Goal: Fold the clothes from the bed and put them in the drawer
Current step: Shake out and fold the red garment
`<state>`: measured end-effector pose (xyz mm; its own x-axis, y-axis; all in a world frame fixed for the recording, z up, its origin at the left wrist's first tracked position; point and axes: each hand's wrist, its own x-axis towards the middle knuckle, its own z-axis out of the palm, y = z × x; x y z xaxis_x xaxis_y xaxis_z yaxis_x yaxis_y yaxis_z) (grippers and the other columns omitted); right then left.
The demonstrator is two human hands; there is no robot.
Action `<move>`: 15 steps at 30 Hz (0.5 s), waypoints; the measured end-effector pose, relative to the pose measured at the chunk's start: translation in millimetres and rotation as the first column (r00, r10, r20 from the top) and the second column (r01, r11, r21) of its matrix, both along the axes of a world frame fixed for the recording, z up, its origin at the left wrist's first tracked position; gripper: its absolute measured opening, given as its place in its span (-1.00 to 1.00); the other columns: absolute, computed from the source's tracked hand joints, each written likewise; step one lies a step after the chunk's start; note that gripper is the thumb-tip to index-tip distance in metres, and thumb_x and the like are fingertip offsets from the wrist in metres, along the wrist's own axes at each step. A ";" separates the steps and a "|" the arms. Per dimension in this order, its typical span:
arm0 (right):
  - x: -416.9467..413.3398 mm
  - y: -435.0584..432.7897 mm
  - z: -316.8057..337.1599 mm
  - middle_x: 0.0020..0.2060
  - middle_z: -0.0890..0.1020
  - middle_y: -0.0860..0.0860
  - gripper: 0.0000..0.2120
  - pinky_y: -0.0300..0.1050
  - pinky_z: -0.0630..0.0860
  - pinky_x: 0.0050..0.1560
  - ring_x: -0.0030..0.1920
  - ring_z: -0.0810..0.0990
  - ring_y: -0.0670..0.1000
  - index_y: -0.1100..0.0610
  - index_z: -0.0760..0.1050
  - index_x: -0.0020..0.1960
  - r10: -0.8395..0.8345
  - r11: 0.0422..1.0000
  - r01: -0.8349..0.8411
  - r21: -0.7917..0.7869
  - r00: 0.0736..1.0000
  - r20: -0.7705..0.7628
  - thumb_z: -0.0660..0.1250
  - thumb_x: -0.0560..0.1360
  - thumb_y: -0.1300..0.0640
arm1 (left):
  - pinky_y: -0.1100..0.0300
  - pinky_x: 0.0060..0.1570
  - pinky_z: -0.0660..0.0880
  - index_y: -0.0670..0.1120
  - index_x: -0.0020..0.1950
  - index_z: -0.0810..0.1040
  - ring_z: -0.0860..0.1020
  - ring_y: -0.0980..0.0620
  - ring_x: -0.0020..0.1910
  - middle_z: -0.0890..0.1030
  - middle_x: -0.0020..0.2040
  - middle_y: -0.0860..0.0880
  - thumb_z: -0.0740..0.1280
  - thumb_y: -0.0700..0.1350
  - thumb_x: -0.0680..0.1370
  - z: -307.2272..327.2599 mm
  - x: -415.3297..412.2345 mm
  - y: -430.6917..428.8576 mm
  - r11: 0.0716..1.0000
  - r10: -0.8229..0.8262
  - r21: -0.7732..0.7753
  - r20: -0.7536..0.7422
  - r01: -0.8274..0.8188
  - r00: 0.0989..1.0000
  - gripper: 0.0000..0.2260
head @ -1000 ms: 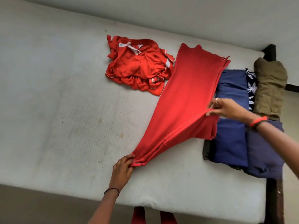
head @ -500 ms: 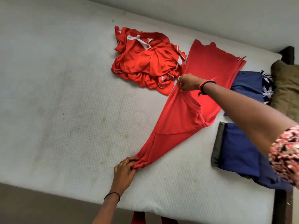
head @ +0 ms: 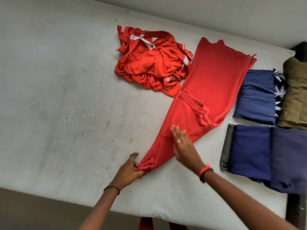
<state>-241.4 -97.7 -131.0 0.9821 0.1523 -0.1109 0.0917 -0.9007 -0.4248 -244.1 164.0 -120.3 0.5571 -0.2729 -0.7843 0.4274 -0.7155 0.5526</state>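
A plain red garment (head: 211,83) lies stretched diagonally across the white mattress (head: 66,105), its side folded over on itself. My left hand (head: 128,169) pinches the bunched near end of it by the mattress's front edge. With fingers straight, my right hand (head: 182,143) lies flat on the lower part of the garment. A crumpled red jersey (head: 149,62) with white trim sits behind, just left of the garment.
Folded clothes sit in piles at the right: two navy pieces (head: 256,95) (head: 250,151), a purple one (head: 290,161), a patterned one (head: 279,90) and an olive one (head: 295,93). A dark bed frame (head: 294,211) shows at the right edge.
My right hand let go of the folded-over side near the jersey and came back down onto the lower part of the garment. My left hand kept its hold.
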 end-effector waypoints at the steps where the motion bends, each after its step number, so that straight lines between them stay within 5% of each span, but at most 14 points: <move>1: -23.7 8.1 -2.9 0.47 0.23 0.20 -0.33 0.05 0.07 0.46 0.49 0.14 0.11 0.31 0.13 0.48 0.044 0.999 -0.044 -0.006 0.999 -0.022 0.23 0.42 0.20 | 0.29 -0.19 0.49 0.10 0.19 0.37 0.57 0.26 -0.24 0.58 -0.11 0.09 0.46 -0.02 0.37 2.1 6.4 -1.1 0.999 -0.045 -0.005 -0.029 0.045 0.999 -0.54; 3: -55.3 24.4 -9.4 0.50 0.14 0.15 -0.19 0.05 0.03 0.47 0.52 0.07 0.08 0.28 0.05 0.51 0.136 0.989 -0.138 -0.044 0.989 -0.057 0.32 0.40 0.03 | 0.21 -0.10 0.55 -0.01 0.03 0.59 0.59 0.26 -0.27 0.66 -0.17 0.03 0.45 -0.09 0.37 4.8 15.5 -2.0 0.994 -0.104 -0.032 -0.073 0.102 0.992 -0.76; 6: -68.0 45.2 -15.5 0.51 0.14 0.15 -0.04 0.12 0.01 0.46 0.52 0.05 0.07 0.26 0.00 0.53 0.165 0.978 -0.174 -0.112 0.982 -0.093 0.39 0.34 -0.10 | 0.27 -0.05 0.55 -0.09 -0.04 0.67 0.66 0.08 -0.14 0.69 -0.16 -0.04 0.45 -0.16 0.41 11.3 18.2 -3.8 0.987 -0.126 -0.117 -0.173 0.107 0.977 -0.86; 12: -63.9 61.4 -11.8 0.46 0.30 0.14 -0.37 0.21 0.01 0.44 0.49 0.15 0.03 0.27 0.13 0.47 0.045 0.993 -0.046 -0.104 0.999 -0.009 0.16 0.43 0.19 | 0.30 0.00 0.52 -0.09 -0.05 0.68 0.65 0.09 -0.10 0.70 -0.12 -0.02 0.48 -0.10 0.44 38.4 11.3 -18.2 0.968 -0.158 -0.228 -0.253 0.100 0.955 -0.87; 15: -70.9 51.8 -6.8 0.40 0.39 0.13 -0.37 0.20 0.05 0.44 0.45 0.29 0.02 0.26 0.20 0.43 0.058 0.998 -0.057 -0.032 0.998 0.037 0.35 0.43 0.22 | 0.36 -0.10 0.44 -0.10 -0.08 0.68 0.59 0.19 -0.20 0.68 -0.19 0.02 0.47 -0.02 0.44 56.2 12.3 -32.5 0.954 -0.222 -0.258 -0.251 0.156 0.942 -0.83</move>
